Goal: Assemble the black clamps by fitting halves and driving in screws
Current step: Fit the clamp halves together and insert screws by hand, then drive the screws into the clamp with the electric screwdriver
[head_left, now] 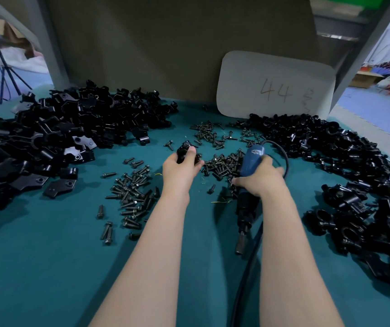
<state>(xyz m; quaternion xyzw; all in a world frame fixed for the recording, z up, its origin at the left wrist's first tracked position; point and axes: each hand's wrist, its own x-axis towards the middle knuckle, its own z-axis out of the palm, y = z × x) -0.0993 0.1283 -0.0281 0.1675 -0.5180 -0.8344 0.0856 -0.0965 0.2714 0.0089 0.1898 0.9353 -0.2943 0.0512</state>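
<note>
Two hands work mid-desk: left hand (181, 164) grips a black clamp (184, 150); right hand (261, 177) clasps a blue electric screwdriver (250, 178).

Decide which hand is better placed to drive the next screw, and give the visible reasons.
Right. The right hand grips the blue screwdriver, close beside the loose screws. The left hand holds a black clamp, so it probably suits steadying the part.
</note>
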